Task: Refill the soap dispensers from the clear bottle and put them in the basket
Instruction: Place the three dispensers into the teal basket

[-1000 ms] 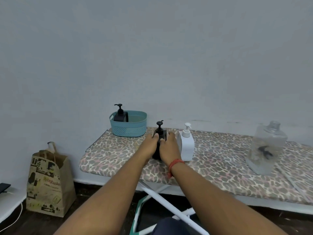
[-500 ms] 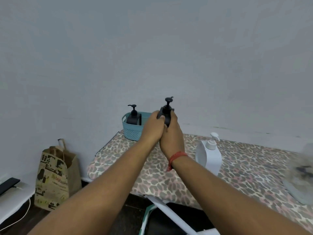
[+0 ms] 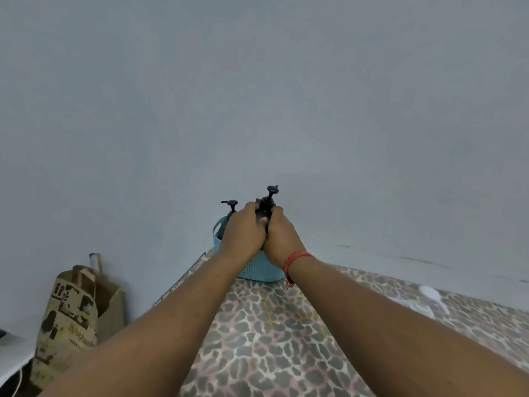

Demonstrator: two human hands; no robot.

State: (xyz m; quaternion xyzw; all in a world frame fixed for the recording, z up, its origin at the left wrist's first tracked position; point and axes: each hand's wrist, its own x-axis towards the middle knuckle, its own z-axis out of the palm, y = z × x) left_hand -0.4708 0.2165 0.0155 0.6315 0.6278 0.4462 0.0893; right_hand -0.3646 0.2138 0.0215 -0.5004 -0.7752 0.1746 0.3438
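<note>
Both hands, left (image 3: 244,228) & right (image 3: 281,235), wrapped round black dispenser (image 3: 264,208), held upright just above teal basket (image 3: 259,269) at far-left end of worktop (image 3: 272,339). 2nd black dispenser (image 3: 230,207) already inside basket. White dispenser (image 3: 429,300) blurred, off to right. Paper bag (image 3: 75,313) on floor at left.

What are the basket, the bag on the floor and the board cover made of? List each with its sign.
Teal basket: moulded plastic, matte; a regular woven-look perforated wall and a cut-out handle.
Paper bag: brown kraft paper, printed; creased folds and flat paper handles.
Leopard-print cover: likely woven fabric, matte; it lies flat with a printed pattern.
</note>
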